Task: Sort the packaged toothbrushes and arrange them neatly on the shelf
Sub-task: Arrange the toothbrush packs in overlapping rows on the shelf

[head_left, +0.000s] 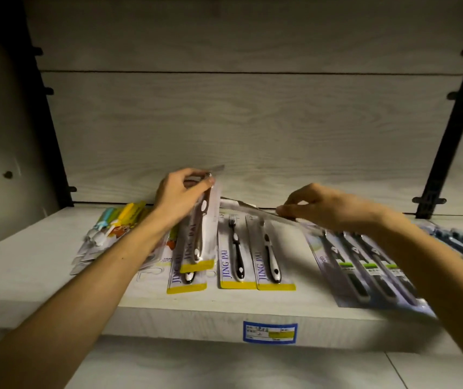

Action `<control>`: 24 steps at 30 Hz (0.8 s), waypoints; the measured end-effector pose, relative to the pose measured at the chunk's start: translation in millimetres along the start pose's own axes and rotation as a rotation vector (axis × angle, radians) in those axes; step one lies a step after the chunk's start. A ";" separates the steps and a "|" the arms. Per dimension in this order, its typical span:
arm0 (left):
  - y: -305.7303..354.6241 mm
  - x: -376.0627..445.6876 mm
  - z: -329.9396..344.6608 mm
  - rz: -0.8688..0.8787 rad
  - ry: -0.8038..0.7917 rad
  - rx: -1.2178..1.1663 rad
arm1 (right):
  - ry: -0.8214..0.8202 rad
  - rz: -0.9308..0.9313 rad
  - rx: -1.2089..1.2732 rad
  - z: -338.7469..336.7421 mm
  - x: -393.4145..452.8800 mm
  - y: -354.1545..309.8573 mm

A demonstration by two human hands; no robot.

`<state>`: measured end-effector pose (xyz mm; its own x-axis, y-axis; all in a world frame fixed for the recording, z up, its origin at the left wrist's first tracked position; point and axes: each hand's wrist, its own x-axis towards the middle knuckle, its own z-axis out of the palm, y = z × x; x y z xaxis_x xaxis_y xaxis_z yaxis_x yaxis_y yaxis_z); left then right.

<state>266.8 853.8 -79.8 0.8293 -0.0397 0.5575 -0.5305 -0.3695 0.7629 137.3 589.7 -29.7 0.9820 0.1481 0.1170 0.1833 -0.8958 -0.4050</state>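
A: Left hand [179, 197]?
B: Pinching the top of a glossy white-and-yellow toothbrush card [200, 234], tilted up off the pale wood-grain shelf [42, 265].
A: Right hand [328, 209]?
B: Fingertips pinch a thin flat pack edge [255, 210] above two flat cards [255, 256]; multi-brush blister pack [365, 265] alongside.

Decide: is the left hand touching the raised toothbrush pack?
Touching. The head view shows the left hand pinching the top of the raised pack with fingers and thumb.
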 end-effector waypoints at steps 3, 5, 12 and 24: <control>0.9 2.2 -0.7 0.006 0.048 0.034 | -0.033 -0.013 -0.021 -18.2 14.9 18.6; -1.0 1.5 -0.9 0.010 0.039 0.136 | -0.056 -0.024 0.002 -24.3 28.4 31.1; 4.6 -4.7 1.9 0.047 -0.185 0.152 | -0.140 -0.045 0.202 -5.2 62.6 55.2; -0.1 -16.5 13.3 0.166 -0.208 0.336 | -0.101 0.129 -0.314 11.0 56.2 46.9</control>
<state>255.5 842.2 -93.4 0.7734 -0.2978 0.5596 -0.6016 -0.6228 0.5001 201.6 560.7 -52.1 0.9985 0.0523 -0.0138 0.0504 -0.9927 -0.1098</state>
